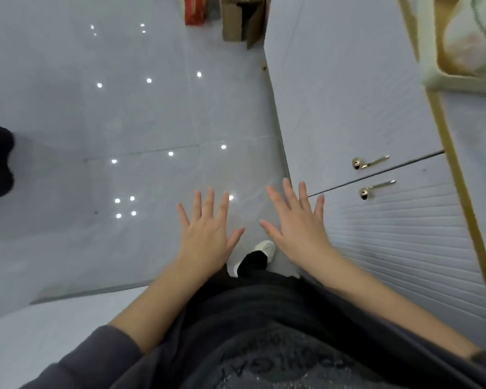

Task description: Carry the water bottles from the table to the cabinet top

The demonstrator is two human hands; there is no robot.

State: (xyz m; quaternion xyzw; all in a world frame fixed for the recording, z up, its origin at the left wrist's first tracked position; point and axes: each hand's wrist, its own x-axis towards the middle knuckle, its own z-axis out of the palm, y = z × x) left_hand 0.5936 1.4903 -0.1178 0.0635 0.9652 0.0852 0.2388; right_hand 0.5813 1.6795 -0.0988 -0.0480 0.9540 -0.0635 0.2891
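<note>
Near: dark printed sweatshirt, sleeves pushed up, bare forearms reaching forward. Left hand and right hand side by side, palms down, fingers spread wide, holding nothing, hovering over the floor. White shoe between and below them. Cabinet just right of the right hand; two gold handles on its doors. Water bottles: position cannot be told from this view. Far: cardboard box, red box on the floor.

Left hand and right hand stretched forward, palms down; fingers spread, holding nothing
</note>
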